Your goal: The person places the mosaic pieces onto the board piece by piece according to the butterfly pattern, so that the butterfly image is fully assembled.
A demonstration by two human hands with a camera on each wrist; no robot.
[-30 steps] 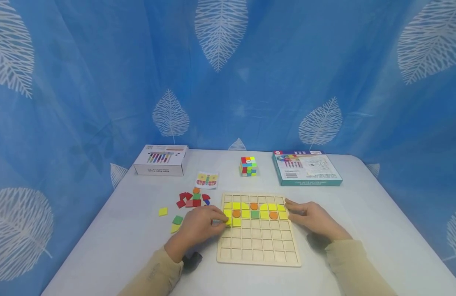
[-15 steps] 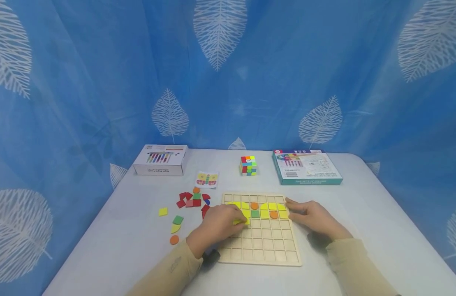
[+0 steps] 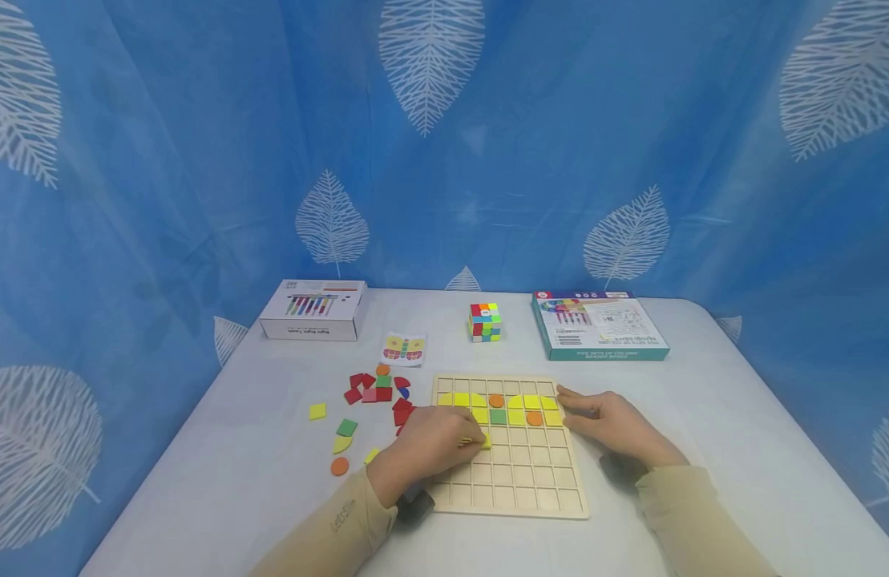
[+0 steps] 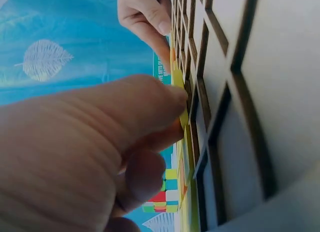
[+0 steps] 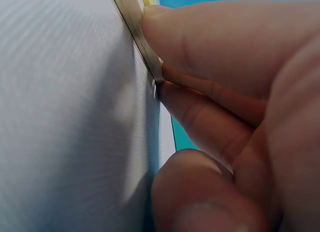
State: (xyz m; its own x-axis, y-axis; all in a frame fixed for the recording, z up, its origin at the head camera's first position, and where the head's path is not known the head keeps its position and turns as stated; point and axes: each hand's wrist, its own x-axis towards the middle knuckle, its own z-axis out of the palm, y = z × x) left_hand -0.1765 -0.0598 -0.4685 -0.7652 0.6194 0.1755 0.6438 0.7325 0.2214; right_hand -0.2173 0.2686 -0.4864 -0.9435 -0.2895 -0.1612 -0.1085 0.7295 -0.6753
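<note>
At the bottom of the frame, left of centre, a beige sleeve [image 3: 321,529] slants up and to the right; from it the left hand [image 3: 433,439] leans over the left part of the wooden board [image 3: 516,502], back upward, fingers bent down toward the grid. Its grip is narrow, thumb and fingers pinching a yellow tile [image 3: 486,441] over the cells at lower centre; whether the tile lies flat in one I cannot tell. From the lower right a second sleeve [image 3: 697,513] slants up and to the left to the right hand [image 3: 608,422], whose thumb and fingers reach left; this grip is loose and spread, the thumb against the board's right edge and a fingertip by its upper right corner. Across the board's upper rows lie yellow pieces [image 3: 531,402], orange discs [image 3: 496,401] and a green square [image 3: 498,417]. Left of it, red tiles [image 3: 403,417] and other loose shapes are scattered on the white counter [image 3: 213,481]. Farther back, around mid-frame, are a picture card [image 3: 403,350], a multicoloured cube [image 3: 484,323] and, at either side, a white box [image 3: 307,328] and a teal-edged box [image 3: 606,353]; a blue curtain [image 3: 487,160] with white leaves fills the upper frame
</note>
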